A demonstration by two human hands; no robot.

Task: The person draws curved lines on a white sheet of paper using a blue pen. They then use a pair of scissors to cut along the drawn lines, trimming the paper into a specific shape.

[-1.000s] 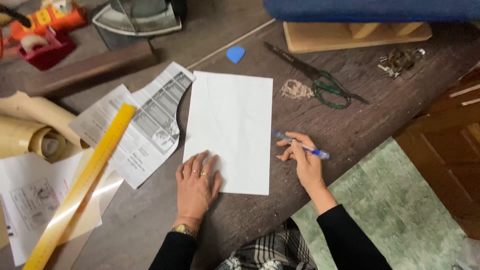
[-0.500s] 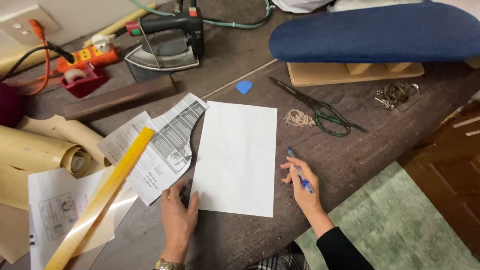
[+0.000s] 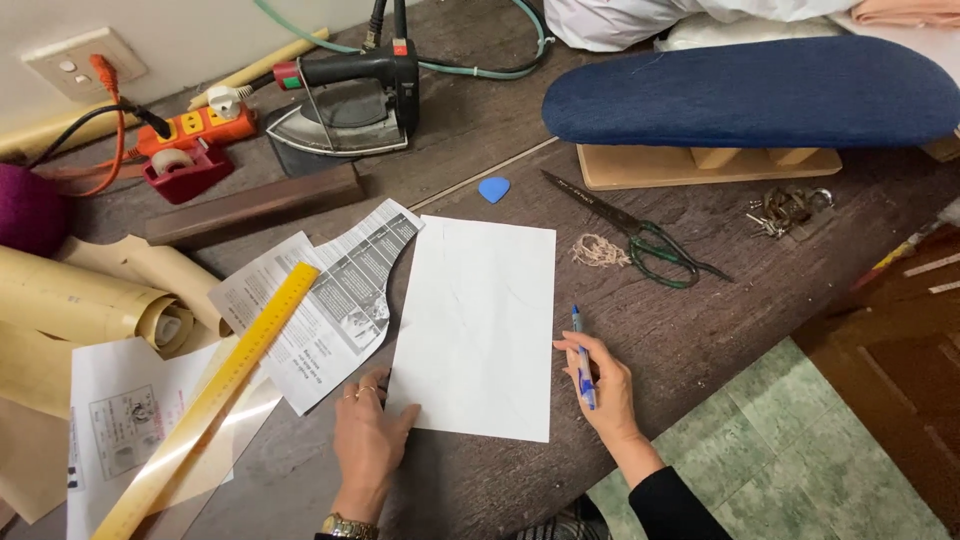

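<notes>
Dark wooden table [image 3: 700, 330]: blank white sheet [image 3: 478, 325] (faintly creased), left hand [image 3: 368, 440] flat, right hand [image 3: 598, 385] gripping blue pen [image 3: 581, 358].

White sheet [image 3: 478, 325]; blue pen [image 3: 582, 360]; yellow ruler [image 3: 215, 390]; green-handled scissors [image 3: 640, 240]; dark blue padded sleeve board [image 3: 750, 92] on pale wood base; light blue chalk piece [image 3: 494, 189]; black-and-grey printed paper cutout [image 3: 335, 300]; red tape dispenser [image 3: 185, 170]; orange power strip [image 3: 195, 125]

a printed grey-and-white leaflet [image 3: 335, 305] lies left of the blank white sheet [image 3: 478, 325], under the yellow ruler [image 3: 215, 390].
</notes>
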